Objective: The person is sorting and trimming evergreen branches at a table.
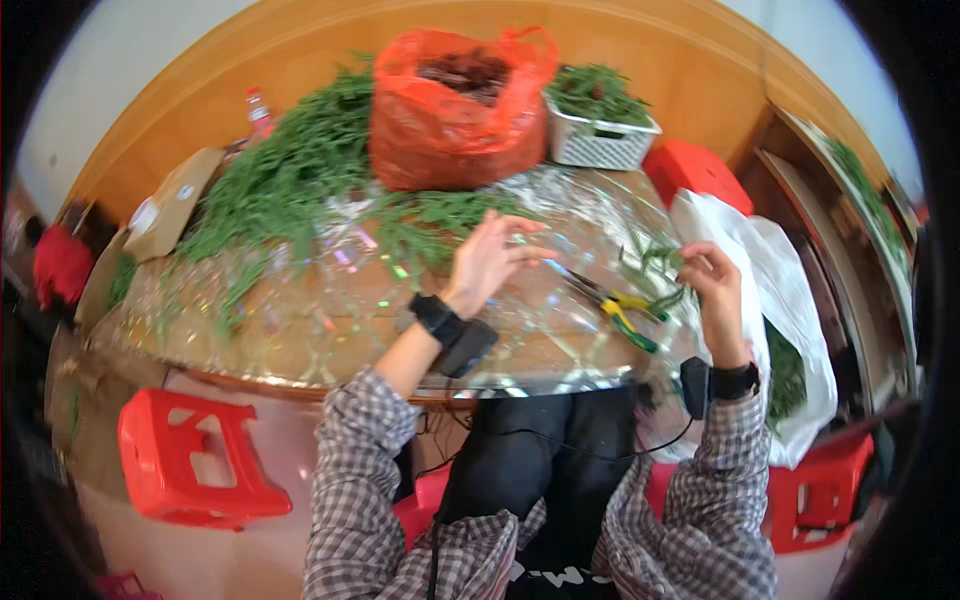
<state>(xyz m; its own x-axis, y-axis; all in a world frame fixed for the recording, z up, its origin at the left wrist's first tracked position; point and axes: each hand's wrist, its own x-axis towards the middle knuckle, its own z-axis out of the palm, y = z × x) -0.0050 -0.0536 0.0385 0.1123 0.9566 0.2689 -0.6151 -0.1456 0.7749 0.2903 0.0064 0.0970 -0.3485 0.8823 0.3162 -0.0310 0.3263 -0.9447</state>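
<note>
My left hand [492, 260] hangs over the middle of the table with its fingers stretched out and apart, and I see nothing in it. My right hand [715, 285], on the table's right side, is closed at the fingertips on a small green sprig [655, 262] of feathery leaves. Between my hands lies a pair of pliers [612, 303] with yellow and green handles, jaws pointing up and left. Just beyond my left hand, loose evergreen branches [415, 225] spread over the shiny clear cover [330, 340] of the table.
A red plastic bag [445, 140] of brown material stands at the back, beside a white basket [605, 150] of greenery. A large green heap [285, 165] fills the back left. At the right hangs a white sack [800, 330]. Red stools [190, 455] stand around the table.
</note>
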